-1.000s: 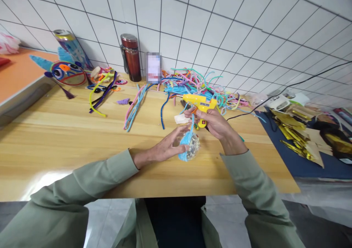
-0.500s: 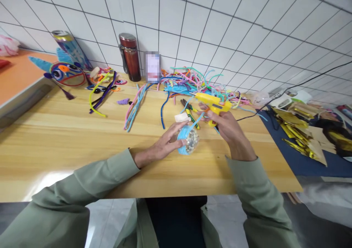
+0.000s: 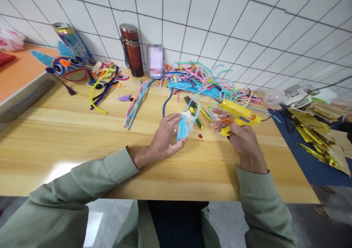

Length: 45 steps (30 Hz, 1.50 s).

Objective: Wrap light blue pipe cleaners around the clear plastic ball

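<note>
My left hand [image 3: 168, 138] is closed around a small clear round container [image 3: 174, 133] wrapped with light blue pipe cleaner [image 3: 182, 127]. A loose end of that pipe cleaner curves up and away from its right side. In my right hand [image 3: 243, 138] is a yellow glue gun [image 3: 239, 113], its nozzle pointing up and to the left, apart from the container. Some right fingers stretch out past the handle. Behind the container lie pliers with yellow-and-black handles [image 3: 196, 117]. A small red piece [image 3: 200, 135] rests on the table between my hands.
A heap of colourful pipe cleaners [image 3: 198, 83] lies along the wall. Behind it to the left stand a phone [image 3: 156, 61], a red-brown thermos [image 3: 133, 51] and a can [image 3: 74, 42]. A mask-like craft piece [image 3: 68, 69] sits far left; gold wrappers [image 3: 316, 130] lie right.
My right hand has moved right with the glue gun, away from the container. The container has turned in my left hand, and the small red piece now shows on the table.
</note>
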{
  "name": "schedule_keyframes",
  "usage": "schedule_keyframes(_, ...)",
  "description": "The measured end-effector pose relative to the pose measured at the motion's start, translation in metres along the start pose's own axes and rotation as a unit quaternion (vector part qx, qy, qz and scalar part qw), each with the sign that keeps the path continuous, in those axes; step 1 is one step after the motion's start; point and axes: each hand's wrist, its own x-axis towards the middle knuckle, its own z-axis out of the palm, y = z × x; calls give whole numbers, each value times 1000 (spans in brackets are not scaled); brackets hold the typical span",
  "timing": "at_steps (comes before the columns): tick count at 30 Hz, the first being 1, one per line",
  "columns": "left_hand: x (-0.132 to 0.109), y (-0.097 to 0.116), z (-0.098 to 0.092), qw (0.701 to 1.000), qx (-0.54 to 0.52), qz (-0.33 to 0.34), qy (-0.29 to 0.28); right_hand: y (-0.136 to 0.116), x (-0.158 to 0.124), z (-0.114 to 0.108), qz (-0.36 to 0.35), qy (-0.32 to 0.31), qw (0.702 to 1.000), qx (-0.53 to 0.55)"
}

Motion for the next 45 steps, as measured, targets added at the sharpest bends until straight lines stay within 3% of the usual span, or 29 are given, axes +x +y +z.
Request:
schedule_keyframes(4,3,2,-2,997,49,61,-18,9,3,13,24,-47,998,16)
schedule_keyframes(9,4,0,-3,993,62,102,-8,30,11,15,16,-70,997,18)
schedule_keyframes(19,2,-13,-2,998,56,-1,11,30,-5,8,-65,-39,989,-125)
schedule_keyframes(27,2,-15,-2,999,49,-22,-5,13,-16,-2,-41,-57,992,-107)
schedule_keyframes(37,1,-16,-1,999,35,-37,-10,15,-19,-3,-47,-101,966,-235)
schedule_keyframes(45,0,-17,-5,998,3,-61,-28,8,-18,-1,-38,-135,955,-261)
